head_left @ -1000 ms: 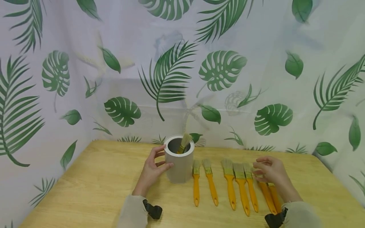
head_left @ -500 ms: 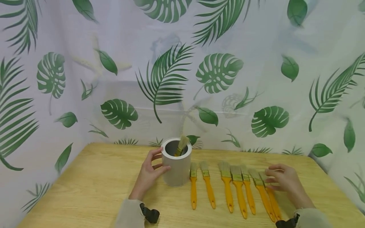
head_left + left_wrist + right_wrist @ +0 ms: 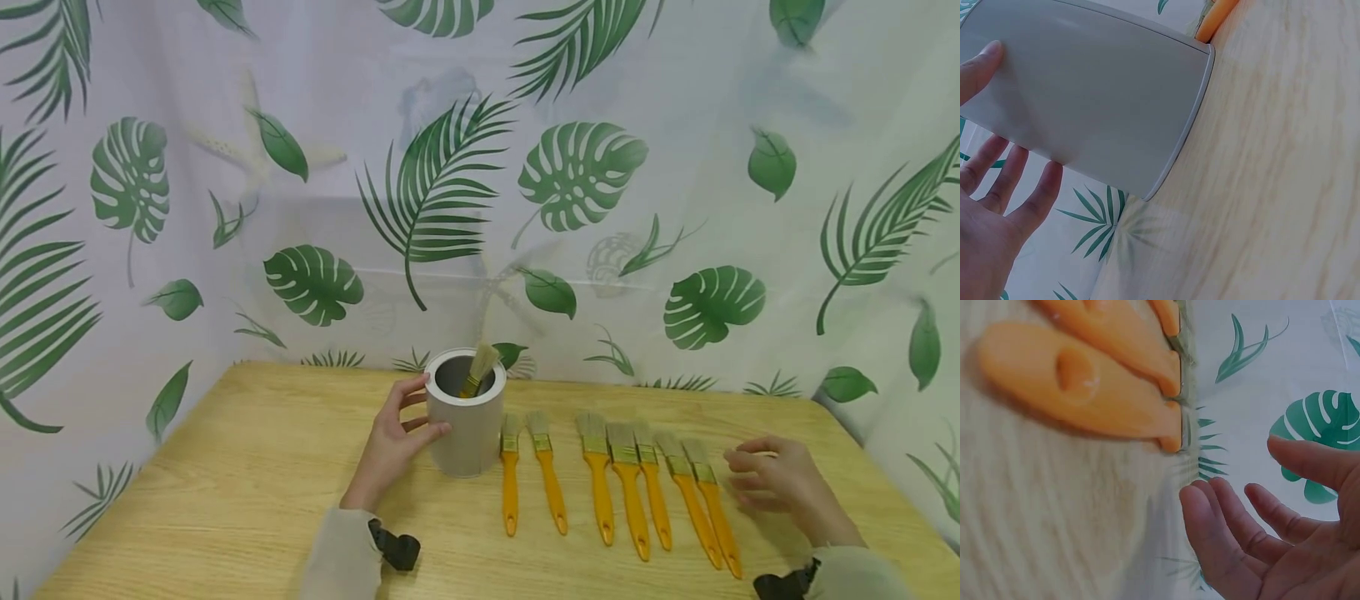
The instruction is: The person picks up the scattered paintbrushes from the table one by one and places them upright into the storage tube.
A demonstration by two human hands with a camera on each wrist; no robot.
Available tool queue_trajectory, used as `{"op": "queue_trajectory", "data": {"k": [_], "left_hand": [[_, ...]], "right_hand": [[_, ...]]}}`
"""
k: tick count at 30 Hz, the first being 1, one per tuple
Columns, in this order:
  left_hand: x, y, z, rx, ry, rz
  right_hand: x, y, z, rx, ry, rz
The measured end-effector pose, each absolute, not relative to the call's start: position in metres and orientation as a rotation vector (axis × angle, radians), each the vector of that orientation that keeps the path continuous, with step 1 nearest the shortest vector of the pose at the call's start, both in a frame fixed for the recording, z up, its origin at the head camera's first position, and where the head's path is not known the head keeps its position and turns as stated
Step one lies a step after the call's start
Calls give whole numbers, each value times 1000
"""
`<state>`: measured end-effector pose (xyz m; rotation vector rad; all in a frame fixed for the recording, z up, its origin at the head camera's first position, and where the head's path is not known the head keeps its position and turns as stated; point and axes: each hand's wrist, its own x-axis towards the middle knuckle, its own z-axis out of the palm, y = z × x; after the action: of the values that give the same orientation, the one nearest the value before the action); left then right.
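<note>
My left hand holds a white-grey can that stands upright on the table, thumb on its near side and fingertips along its left side. The left wrist view shows the same thumb and fingers against the can's smooth wall. Inside the can leans one paintbrush, bristles up above the rim, its handle mostly hidden. My right hand is at the right, fingers loosely bent and nothing in them. Nearest to it lies the rightmost paintbrush, whose orange handle shows large in the right wrist view.
Several more orange-handled paintbrushes lie in a row right of the can, bristles toward the back. Two narrower brushes are closest to the can. A leaf-printed curtain hangs behind the wooden table.
My right hand has moved right, away from the row, uncovering the two rightmost paintbrushes. My left hand stays at the can. The head view has shifted slightly.
</note>
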<state>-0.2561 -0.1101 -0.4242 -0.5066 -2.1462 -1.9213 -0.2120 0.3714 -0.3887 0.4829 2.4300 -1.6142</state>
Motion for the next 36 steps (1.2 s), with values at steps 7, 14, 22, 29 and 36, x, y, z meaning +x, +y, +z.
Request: {"op": "queue_trajectory", "data": {"k": [7,14,22,29,36], "left_hand": [[-257,-110,-424,-519,-2141,-1913],[-259,-110,-422,-537,-2125,-1908],[-256,-110,-424,-537,-2122,-1911],[-256,-110,-424,-537,-2134,-1917],[-255,-110,-424,-530,-2159,-1900]], "right_hand": [[-212,374,-397,490,2354,-1556],[-216,374,-401,396,2344,-1440],[-212,373,-408,326,2310,-1476],[-212,370,-411,323,2351,-1451],[-212,367,-412,331,2386,-1427]]}}
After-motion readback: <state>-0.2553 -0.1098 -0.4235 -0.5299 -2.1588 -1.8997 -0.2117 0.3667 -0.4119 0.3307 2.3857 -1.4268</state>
